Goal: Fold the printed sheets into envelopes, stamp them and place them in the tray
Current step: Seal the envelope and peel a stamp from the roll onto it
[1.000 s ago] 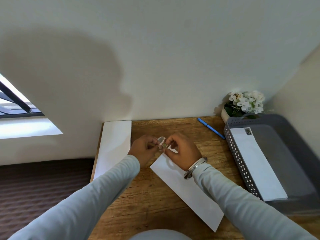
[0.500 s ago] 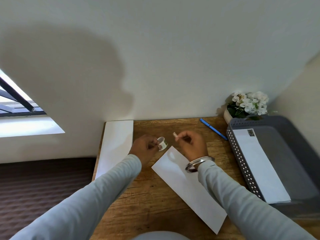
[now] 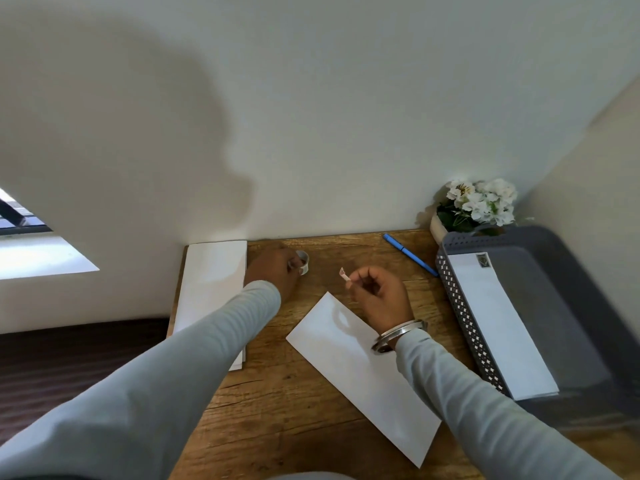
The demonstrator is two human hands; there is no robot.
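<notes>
**Head view: stamp held above the envelope, roll at the desk's far side**

Head view. The left hand (image 3: 273, 271) is stretched forward over the far part of the desk (image 3: 277, 410), its fingers closed round a small stamp roll (image 3: 303, 262), which sits at or just above the wood; contact with the desk cannot be told. The right hand (image 3: 379, 296) is raised, palm toward the camera, with thumb and forefinger pinching a single stamp (image 3: 344, 274) held clear of the desk. A metal bangle (image 3: 398, 336) circles the right wrist. Below this hand an envelope (image 3: 360, 375) lies flat and diagonal, its far corner near the hand, its near corner close to the desk's front edge. A stack of sheets (image 3: 211, 282) lies along the left edge, its far end touching the wall. The grey tray (image 3: 460, 306) stands at the right, holding one stamped envelope (image 3: 498, 327). A blue pen (image 3: 410, 255) lies between the stamp and the tray, with flowers (image 3: 479, 202) in the far corner. Bare wood is open between the roll and pen, and between the sheets and envelope.
</notes>
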